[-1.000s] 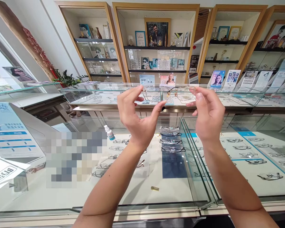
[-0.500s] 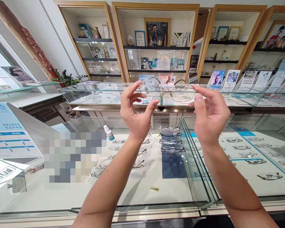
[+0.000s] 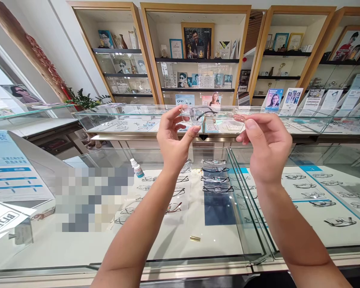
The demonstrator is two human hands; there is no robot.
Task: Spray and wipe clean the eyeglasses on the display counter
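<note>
A pair of thin-rimmed eyeglasses (image 3: pixel 206 112) is held up in the air between my two hands, lenses facing me. My left hand (image 3: pixel 174 136) grips the left rim, thumb below and fingers above and behind. At the right end, my right hand (image 3: pixel 268 146) pinches the rim or hinge between thumb and forefinger; which of these cannot be made out. A dark temple tip lies across the middle of the glasses, near the bridge. The lenses are clear, with the far counter showing through them.
Below my arms is a glass display counter (image 3: pixel 219 252) with rows of eyeglasses (image 3: pixel 217 189) and a small gold tube (image 3: pixel 195 239). A white bottle (image 3: pixel 137 168) stands left of my left forearm. Leaning signs (image 3: pixel 13 168) stand at far left. Another glass counter (image 3: pixel 138 137) and shelves (image 3: pixel 196 61) lie beyond.
The temples, which arched up and apart, now sit lower, with one dark tip across the middle. My left hand has shifted slightly right. My right hand's fingers have curled differently at the rim.
</note>
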